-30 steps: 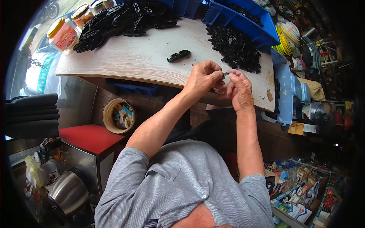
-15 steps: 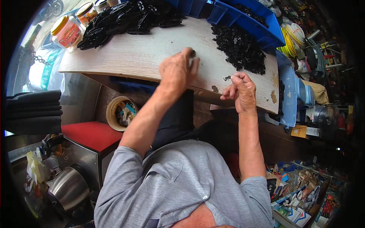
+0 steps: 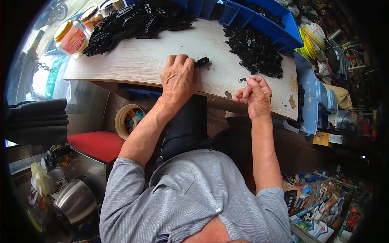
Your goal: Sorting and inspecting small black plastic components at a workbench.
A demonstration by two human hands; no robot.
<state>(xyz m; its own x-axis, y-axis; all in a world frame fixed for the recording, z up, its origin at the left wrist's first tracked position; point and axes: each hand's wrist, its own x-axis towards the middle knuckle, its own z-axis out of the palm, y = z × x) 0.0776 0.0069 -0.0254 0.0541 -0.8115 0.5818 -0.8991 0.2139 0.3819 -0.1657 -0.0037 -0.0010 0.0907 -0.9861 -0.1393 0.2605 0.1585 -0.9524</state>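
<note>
My left hand (image 3: 176,81) rests at the table's front part with its fingers curled down. A black plastic part (image 3: 201,62) sticks out to the right from under its fingers; the rest of that part is hidden. My right hand (image 3: 258,97) is pinched, palm turned up, above the table's right front edge. A small toothed black piece (image 3: 242,80) shows at its thumb and fingertip. A heap of small black pieces (image 3: 255,50) lies beyond the right hand. Long black parts (image 3: 137,20) are piled at the far left.
The pale wooden table (image 3: 133,60) has worn patches near its right front corner. Blue bins (image 3: 259,20) stand at the back. Lidded jars (image 3: 71,37) line the left end. A round bin (image 3: 121,121) with scraps sits below, beside a red-topped cabinet (image 3: 95,146).
My left hand has moved left and slightly nearer, and its blurred motion has stopped; the black part now shows at its right side. The right hand keeps its pinch, barely shifted.
</note>
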